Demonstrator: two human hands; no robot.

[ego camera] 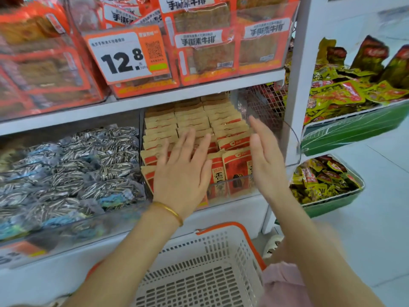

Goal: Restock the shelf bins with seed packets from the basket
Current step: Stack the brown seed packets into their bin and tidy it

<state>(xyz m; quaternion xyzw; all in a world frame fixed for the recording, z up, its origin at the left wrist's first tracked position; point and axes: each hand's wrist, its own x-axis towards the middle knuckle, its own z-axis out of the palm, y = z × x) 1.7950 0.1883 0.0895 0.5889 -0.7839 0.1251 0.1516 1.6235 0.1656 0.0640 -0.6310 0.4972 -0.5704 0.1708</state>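
Kraft-and-red seed packets (234, 160) stand in tight rows inside a clear shelf bin (232, 189) on the lower shelf. My left hand (183, 171) lies flat with straight fingers over the front left packets, a gold bangle on its wrist. At the bin's right side my right hand (265, 160) is held edge-on with straight fingers, next to the packets; I cannot tell whether it touches them. Neither hand holds a packet. Below my forearms sits the white basket (199, 269) with an orange rim, and no packets show inside it.
To the left is a bin of clear sunflower-seed bags (73, 169). The upper shelf holds orange snack packs (205, 47) and a 12.8 price tag (126, 54). Right of the white upright (294, 85), green trays (349, 129) hold yellow-green packets. A wire mesh divider (263, 105) stands behind the bin.
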